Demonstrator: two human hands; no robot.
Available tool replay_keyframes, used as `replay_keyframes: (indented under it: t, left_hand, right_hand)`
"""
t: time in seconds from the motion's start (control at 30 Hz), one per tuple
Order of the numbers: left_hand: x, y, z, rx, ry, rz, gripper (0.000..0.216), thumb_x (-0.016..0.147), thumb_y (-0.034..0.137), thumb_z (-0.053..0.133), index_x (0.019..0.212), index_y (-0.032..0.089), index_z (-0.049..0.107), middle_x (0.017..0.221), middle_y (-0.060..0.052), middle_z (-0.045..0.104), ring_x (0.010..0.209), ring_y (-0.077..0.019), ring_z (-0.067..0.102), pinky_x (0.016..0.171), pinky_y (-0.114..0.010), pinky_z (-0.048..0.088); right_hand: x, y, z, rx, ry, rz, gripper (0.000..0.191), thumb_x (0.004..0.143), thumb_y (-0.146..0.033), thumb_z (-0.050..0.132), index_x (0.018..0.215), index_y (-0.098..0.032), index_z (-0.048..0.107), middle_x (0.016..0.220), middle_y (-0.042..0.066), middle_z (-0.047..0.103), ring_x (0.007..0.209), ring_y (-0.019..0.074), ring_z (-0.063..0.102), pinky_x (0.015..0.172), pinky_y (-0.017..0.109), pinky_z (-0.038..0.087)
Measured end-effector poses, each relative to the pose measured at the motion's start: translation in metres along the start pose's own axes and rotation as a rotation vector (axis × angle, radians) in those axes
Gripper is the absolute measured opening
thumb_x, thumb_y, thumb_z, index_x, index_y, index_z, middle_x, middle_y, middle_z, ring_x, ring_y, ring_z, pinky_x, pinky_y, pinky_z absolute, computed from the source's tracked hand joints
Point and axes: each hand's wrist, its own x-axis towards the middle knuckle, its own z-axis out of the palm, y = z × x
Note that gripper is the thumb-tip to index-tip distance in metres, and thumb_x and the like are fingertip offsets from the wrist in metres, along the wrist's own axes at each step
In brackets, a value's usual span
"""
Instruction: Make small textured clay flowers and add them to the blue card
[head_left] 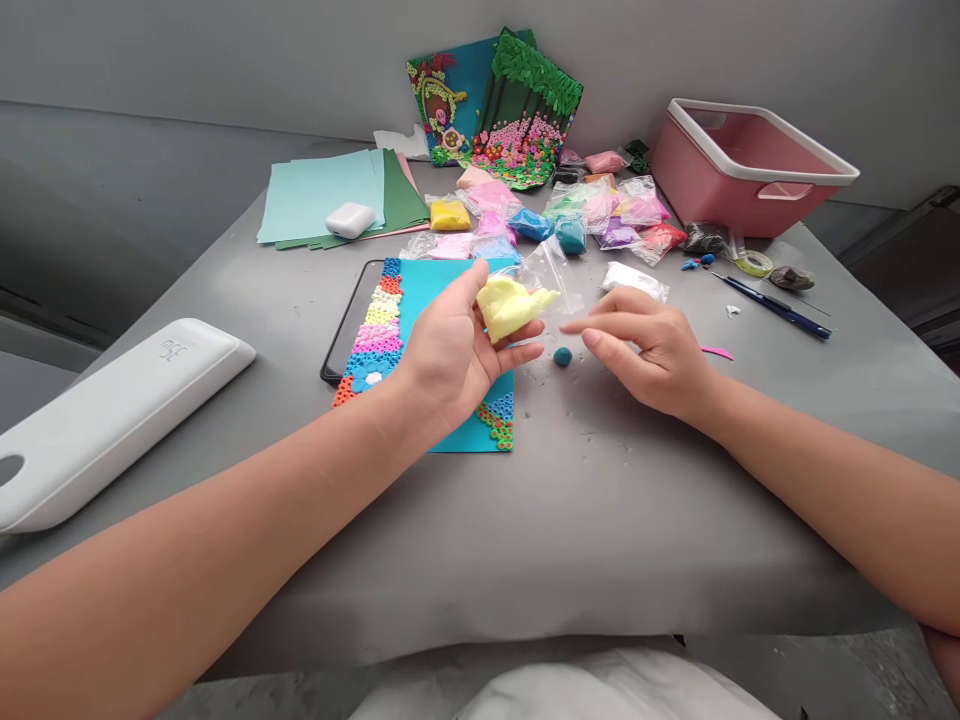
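My left hand (450, 350) is closed round a lump of pale yellow clay (510, 305) that sits half out of a clear plastic bag (551, 270). It hovers over a teal card (442, 330) with rows of coloured clay dots along its left edge. My right hand (645, 345) is just to the right, fingers pressed together and pointing at the yellow clay, a small gap apart; whether it pinches a bit of clay I cannot tell. A small teal clay ball (562, 356) lies on the grey table (570, 500) between the hands.
Several bagged clay colours (600, 215) lie behind the card. A pink bin (739, 165) stands at back right, finished clay pictures (499, 105) at the back, green paper sheets (330, 195) with a white earbud case (349, 219) at back left. A blue tool (776, 305) lies right; a white device (112, 415) left.
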Motion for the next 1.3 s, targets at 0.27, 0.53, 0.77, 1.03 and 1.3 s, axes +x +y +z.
replay_keyframes:
  t: [0.27, 0.53, 0.77, 1.03, 1.3]
  left_hand:
    - [-0.002, -0.003, -0.003, 0.026, -0.046, 0.074, 0.010, 0.099, 0.011, 0.071, 0.098, 0.016, 0.061, 0.100, -0.002, 0.069, 0.083, -0.0120, 0.075, 0.079, -0.025, 0.066]
    - [0.002, -0.006, -0.007, 0.027, -0.079, 0.110, 0.013, 0.098, 0.008, 0.070, 0.094, 0.016, 0.060, 0.094, 0.000, 0.067, 0.080, -0.0105, 0.074, 0.077, -0.024, 0.067]
    - [0.000, -0.003, -0.006, 0.008, -0.061, 0.085, 0.011, 0.097, 0.010, 0.070, 0.094, 0.015, 0.061, 0.094, -0.001, 0.067, 0.077, -0.0112, 0.074, 0.075, -0.025, 0.068]
    - [-0.001, -0.001, -0.003, -0.035, -0.030, 0.044, 0.004, 0.101, 0.020, 0.066, 0.102, 0.016, 0.063, 0.093, -0.004, 0.071, 0.074, -0.0149, 0.074, 0.072, -0.029, 0.068]
    - [0.006, -0.005, -0.010, 0.071, -0.042, 0.188, 0.010, 0.105, 0.025, 0.068, 0.101, 0.020, 0.060, 0.105, -0.002, 0.072, 0.087, -0.0124, 0.076, 0.082, -0.026, 0.066]
  right_hand:
    - [0.007, -0.010, -0.004, 0.531, 0.160, 0.332, 0.042, 0.092, -0.058, 0.085, 0.122, -0.030, 0.073, 0.104, 0.001, 0.081, 0.099, 0.0191, 0.083, 0.092, 0.036, 0.070]
    - [0.012, -0.013, -0.009, 0.579, 0.155, 0.426, 0.049, 0.081, -0.070, 0.088, 0.088, -0.023, 0.077, 0.070, -0.002, 0.075, 0.058, 0.0131, 0.074, 0.060, 0.029, 0.067]
    - [0.013, -0.010, -0.011, 0.596, 0.259, 0.431, 0.054, 0.087, -0.076, 0.080, 0.076, -0.024, 0.067, 0.064, -0.001, 0.069, 0.051, 0.0143, 0.066, 0.052, 0.031, 0.059]
    - [0.016, 0.001, -0.007, 0.647, 0.308, 0.437, 0.065, 0.083, -0.081, 0.079, 0.055, -0.024, 0.069, 0.068, 0.002, 0.068, 0.055, 0.0118, 0.060, 0.049, 0.028, 0.055]
    - [0.014, -0.002, -0.009, 0.659, 0.334, 0.405, 0.042, 0.071, -0.053, 0.103, 0.104, -0.033, 0.086, 0.087, -0.004, 0.079, 0.079, 0.0126, 0.076, 0.079, 0.030, 0.071]
